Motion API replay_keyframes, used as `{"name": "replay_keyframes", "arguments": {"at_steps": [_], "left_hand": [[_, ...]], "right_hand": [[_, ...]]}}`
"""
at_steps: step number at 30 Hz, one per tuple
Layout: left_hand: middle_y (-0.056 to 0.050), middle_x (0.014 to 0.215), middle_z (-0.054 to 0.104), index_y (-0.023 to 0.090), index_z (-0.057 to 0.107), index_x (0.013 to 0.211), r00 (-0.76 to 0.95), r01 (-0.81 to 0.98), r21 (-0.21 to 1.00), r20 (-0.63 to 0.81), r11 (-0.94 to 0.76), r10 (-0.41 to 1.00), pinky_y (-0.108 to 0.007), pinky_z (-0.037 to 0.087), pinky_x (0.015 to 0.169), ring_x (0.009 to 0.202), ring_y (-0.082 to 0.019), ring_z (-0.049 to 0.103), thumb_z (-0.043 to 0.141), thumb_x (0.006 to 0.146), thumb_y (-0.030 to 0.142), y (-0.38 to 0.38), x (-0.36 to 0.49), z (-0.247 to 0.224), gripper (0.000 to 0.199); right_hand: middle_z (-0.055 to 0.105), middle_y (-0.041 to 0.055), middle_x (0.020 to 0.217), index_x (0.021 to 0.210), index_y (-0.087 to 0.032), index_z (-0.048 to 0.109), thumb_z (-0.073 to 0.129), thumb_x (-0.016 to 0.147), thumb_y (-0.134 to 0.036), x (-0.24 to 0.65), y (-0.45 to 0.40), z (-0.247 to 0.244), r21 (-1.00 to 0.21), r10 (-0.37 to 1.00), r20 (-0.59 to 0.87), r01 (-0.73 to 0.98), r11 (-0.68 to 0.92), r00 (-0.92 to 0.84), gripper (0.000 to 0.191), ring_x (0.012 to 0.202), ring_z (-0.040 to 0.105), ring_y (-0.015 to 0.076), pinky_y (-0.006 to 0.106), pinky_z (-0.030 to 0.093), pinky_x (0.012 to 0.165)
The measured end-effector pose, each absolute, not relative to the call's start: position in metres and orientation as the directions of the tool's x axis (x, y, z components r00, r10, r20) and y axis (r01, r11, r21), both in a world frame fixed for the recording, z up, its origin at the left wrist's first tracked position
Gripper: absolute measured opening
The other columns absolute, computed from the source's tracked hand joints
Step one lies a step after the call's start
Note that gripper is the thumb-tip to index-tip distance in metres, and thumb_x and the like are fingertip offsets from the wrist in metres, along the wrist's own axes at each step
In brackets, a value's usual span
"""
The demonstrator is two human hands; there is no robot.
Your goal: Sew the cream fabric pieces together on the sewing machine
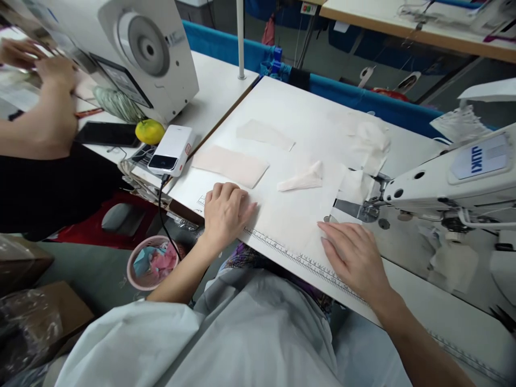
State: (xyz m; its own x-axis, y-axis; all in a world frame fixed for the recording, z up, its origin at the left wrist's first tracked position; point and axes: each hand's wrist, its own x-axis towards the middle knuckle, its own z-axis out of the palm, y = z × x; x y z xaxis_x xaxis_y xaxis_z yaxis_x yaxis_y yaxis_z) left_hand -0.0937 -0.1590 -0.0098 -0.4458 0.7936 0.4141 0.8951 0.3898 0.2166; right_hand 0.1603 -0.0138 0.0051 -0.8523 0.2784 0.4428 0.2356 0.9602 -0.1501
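Observation:
My left hand (227, 214) rests near the table's front edge, fingers curled a little and thumb apart, just below a flat pale pink fabric piece (230, 165). My right hand (355, 257) lies over the printed ruler strip, its fingers stretched toward the left, just in front of the sewing machine's metal plate (347, 208). Between the hands and farther back is a narrow folded fabric strip (301, 178). A thin pale piece (265, 134) lies behind the pink one. Crumpled pale fabric (368, 141) sits behind the needle area of the white machine (451, 174).
At the left, a co-worker's hands (56, 70) are beside another sewing machine (149, 48). A white power bank (171, 150), a yellow fruit (149, 131) and a black phone (107, 134) lie there. A pink basket (132, 271) with scraps stands on the floor.

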Motion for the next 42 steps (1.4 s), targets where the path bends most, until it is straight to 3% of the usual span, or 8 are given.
{"name": "replay_keyframes", "arguments": {"at_steps": [4,8,14,23,30,34,39,42], "left_hand": [[-0.008,0.097,0.067,0.021,0.061,0.087,-0.386,0.919,0.256,0.42,0.301,0.822,-0.04,0.044,0.077,0.095,-0.027,0.056,0.06,0.093,0.032,-0.148,-0.092,-0.013,0.013],[-0.005,0.085,0.067,0.02,0.055,0.091,-0.319,0.926,0.339,0.463,0.168,0.827,-0.034,0.044,0.071,0.081,-0.022,0.059,0.049,0.098,0.028,-0.149,-0.1,-0.016,0.012],[-0.002,0.075,0.068,0.021,0.053,0.098,-0.428,0.875,0.414,0.422,0.251,0.799,-0.027,0.042,0.058,0.064,-0.017,0.062,0.045,0.099,0.033,-0.149,-0.147,0.004,0.015],[-0.015,0.115,0.065,0.017,0.063,0.107,-0.4,0.915,0.186,0.303,0.358,0.865,-0.045,0.047,0.088,0.113,-0.034,0.054,0.049,0.091,0.026,-0.075,-0.231,0.04,0.023],[-0.021,0.114,0.061,0.013,0.064,0.086,-0.559,0.79,0.354,0.076,0.501,0.826,-0.047,0.044,0.091,0.117,-0.038,0.049,0.064,0.08,0.025,0.022,-0.257,0.038,0.014],[-0.014,0.095,0.066,0.016,0.06,0.075,-0.528,0.765,0.466,0.058,0.445,0.847,-0.036,0.046,0.082,0.102,-0.03,0.059,0.064,0.08,0.021,0.033,-0.255,0.035,0.008],[-0.004,0.086,0.07,0.018,0.057,0.092,-0.397,0.73,0.629,0.073,0.266,0.915,-0.024,0.046,0.063,0.071,-0.015,0.064,0.052,0.094,0.026,0.003,-0.221,0.063,0.009],[-0.004,0.082,0.071,0.016,0.058,0.084,-0.212,0.573,0.815,0.04,0.091,0.977,-0.022,0.044,0.056,0.059,-0.011,0.062,0.058,0.09,0.02,-0.024,-0.177,0.089,0.008]], "right_hand": [[0.067,0.0088,0.101,0.115,-0.019,0.059,0.052,0.097,-0.032,0.138,-0.015,0.007,-0.166,0.382,0.354,0.345,0.924,-0.854,0.023,0.094,0.061,0.0252,0.039,0.044,0.079],[0.063,0.0051,0.086,0.086,-0.021,0.056,0.049,0.096,-0.023,0.115,-0.018,0.008,-0.185,0.392,0.307,0.35,0.918,-0.867,0.012,0.081,0.057,0.0209,0.036,0.04,0.073],[0.067,0.001,0.078,0.087,-0.021,0.056,0.047,0.096,-0.02,0.064,-0.013,0.019,-0.261,0.379,0.374,0.297,0.919,-0.846,0.013,0.073,0.06,0.0169,0.034,0.037,0.075],[0.071,0.005,0.092,0.107,-0.019,0.061,0.046,0.096,-0.02,0.021,0.008,0.035,-0.24,0.406,0.453,0.33,0.913,-0.794,0.019,0.082,0.063,0.0202,0.036,0.039,0.077],[0.071,0.0054,0.095,0.108,-0.018,0.061,0.045,0.096,-0.016,0.052,-0.014,0.041,-0.175,0.307,0.454,0.254,0.951,-0.837,0.02,0.091,0.064,0.0207,0.037,0.041,0.081],[0.072,0.0049,0.095,0.112,-0.019,0.059,0.048,0.095,-0.014,0.079,-0.024,0.045,-0.188,0.289,0.484,0.224,0.956,-0.826,0.02,0.09,0.065,0.0207,0.037,0.044,0.08],[0.07,0.0057,0.102,0.117,-0.024,0.057,0.05,0.095,-0.015,0.11,-0.023,0.044,-0.352,0.395,0.533,0.228,0.908,-0.748,0.025,0.093,0.066,0.0203,0.038,0.05,0.083],[0.065,0.0088,0.115,0.126,-0.025,0.055,0.052,0.095,-0.021,0.121,-0.023,0.048,-0.488,0.509,0.539,0.243,0.838,-0.671,0.031,0.104,0.063,0.0213,0.038,0.053,0.089]]}}
